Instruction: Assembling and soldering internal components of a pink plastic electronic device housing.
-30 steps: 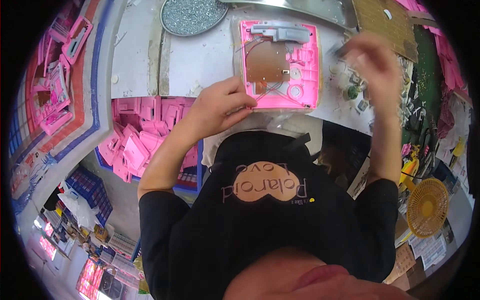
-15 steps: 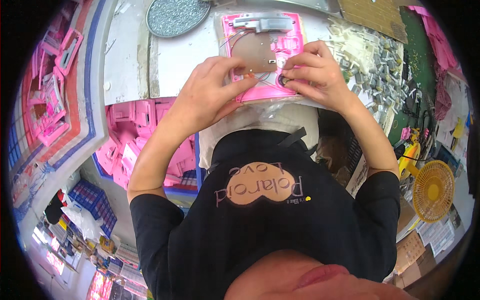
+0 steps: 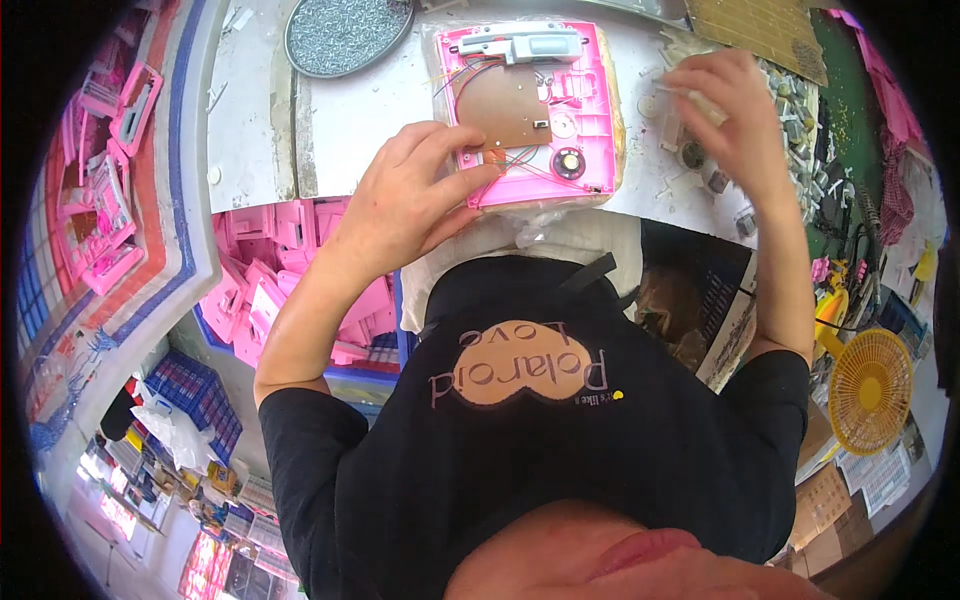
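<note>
A pink plastic casing (image 3: 530, 187) lies open side up on the table before me. Inside it sit a brown board (image 3: 500, 112), a grey plastic unit (image 3: 540, 45) along the far side, thin wires, and a round black speaker (image 3: 568, 163) in the near right corner. My left hand (image 3: 415, 190) grips the casing's near left edge, thumb and fingertips beside an orange piece (image 3: 495, 157). My right hand (image 3: 735, 115) is off the casing, to its right, above the near side of the loose small parts. Its fingers are apart and partly curled, slightly blurred.
A round tray of small metal screws (image 3: 348, 35) stands at the far left. Small grey and white parts (image 3: 800, 150) lie heaped at right, beside a cardboard sheet (image 3: 760, 35). Pink casings (image 3: 270, 290) fill a crate below the table's left. A yellow fan (image 3: 870, 390) stands right.
My right hand has left the speaker and moved right over the loose parts, leaving the speaker in the casing's corner. My left hand stays at the casing's left edge.
</note>
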`<state>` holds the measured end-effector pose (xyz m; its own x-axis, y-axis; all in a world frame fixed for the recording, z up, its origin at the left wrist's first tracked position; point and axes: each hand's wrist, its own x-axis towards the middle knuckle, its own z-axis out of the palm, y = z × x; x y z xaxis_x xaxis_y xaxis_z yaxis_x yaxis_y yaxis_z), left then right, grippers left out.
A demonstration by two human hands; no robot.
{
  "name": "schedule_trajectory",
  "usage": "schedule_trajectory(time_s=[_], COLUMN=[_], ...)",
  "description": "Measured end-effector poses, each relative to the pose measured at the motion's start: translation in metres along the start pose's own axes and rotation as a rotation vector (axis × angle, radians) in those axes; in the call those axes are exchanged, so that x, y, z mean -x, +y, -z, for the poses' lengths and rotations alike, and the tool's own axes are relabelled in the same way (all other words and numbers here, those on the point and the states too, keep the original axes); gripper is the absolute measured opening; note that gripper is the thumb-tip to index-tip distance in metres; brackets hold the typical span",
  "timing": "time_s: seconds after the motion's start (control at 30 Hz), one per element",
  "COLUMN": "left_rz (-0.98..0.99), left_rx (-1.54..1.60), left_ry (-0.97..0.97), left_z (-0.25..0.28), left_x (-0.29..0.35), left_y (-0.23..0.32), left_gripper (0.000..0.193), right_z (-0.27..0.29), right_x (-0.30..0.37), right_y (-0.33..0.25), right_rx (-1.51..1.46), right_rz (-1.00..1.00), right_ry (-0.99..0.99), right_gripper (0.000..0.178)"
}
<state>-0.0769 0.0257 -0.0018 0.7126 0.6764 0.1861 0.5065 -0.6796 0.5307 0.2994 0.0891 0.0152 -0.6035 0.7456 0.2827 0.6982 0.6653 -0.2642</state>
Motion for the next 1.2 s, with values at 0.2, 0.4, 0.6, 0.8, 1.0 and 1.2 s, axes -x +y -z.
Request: schedule_trajectory(time_s=[0.2, 0.4, 0.6, 0.8, 1.0, 1.2], left_rz=[-0.042, -0.081, -0.006, 0.052, 0.040, 0.038], left_rx=[0.036, -0.063, -0.124, -0.133, -0.161, -0.147], left_ry=[0.031, 0.103, 0.150, 0.110, 0.140, 0.141], left_z=[0.007, -0.034, -0.043, -0.044, -0.044, -0.047], left_x=[-0.028, -0.063, -0.061, -0.062, -0.064, -0.063], left_y=[0.019, 0.024, 0.036, 0.036, 0.040, 0.038], left_gripper=[0.037, 0.019, 0.017, 0.014, 0.016, 0.018], right_z=[-0.014, -0.012, 0.005, 0.020, 0.021, 0.022], right_x=[0.004, 0.006, 0.006, 0.015, 0.025, 0.030], right_y=[0.024, 0.027, 0.002, -0.013, -0.012, -0.010], right_rx=[0.356, 0.278, 0.095, -0.105, -0.086, -0.128], right_rz=[-0.115, -0.091, -0.088, -0.130, -0.102, -0.106], right_ry=[-0.102, -0.045, 0.074, 0.113, 0.132, 0.165], right_gripper=[0.023, 0.021, 0.017, 0.015, 0.016, 0.016])
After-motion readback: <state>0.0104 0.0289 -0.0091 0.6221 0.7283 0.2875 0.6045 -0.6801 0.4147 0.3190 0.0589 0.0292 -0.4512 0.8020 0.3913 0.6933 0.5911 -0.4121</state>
